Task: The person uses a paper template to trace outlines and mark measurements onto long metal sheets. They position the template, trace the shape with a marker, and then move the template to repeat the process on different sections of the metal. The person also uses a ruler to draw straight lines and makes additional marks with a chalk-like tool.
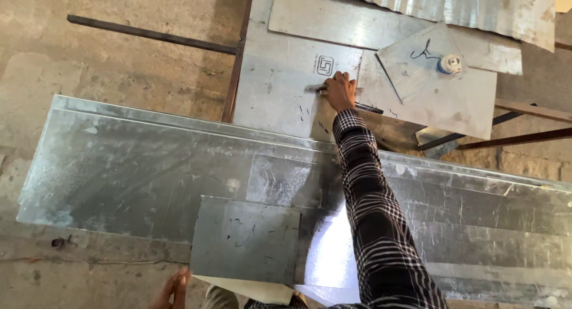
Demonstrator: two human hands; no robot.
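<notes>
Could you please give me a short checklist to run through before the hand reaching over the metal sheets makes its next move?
1. Right hand has hold of the tool: ok, fingers closed around a slim metal tool on the far sheet.
2. Kind of tool: cannot tell, too small.
3. Left hand steadying the near sheet: cannot tell, it sits at the lower edge, mostly out of view.
4. Sleeve clear of sheet edges: not ok, the arm stretches across the long galvanised sheet.
5. Blue-and-white roll out of the way: ok, resting apart on the tilted sheet.
</notes>
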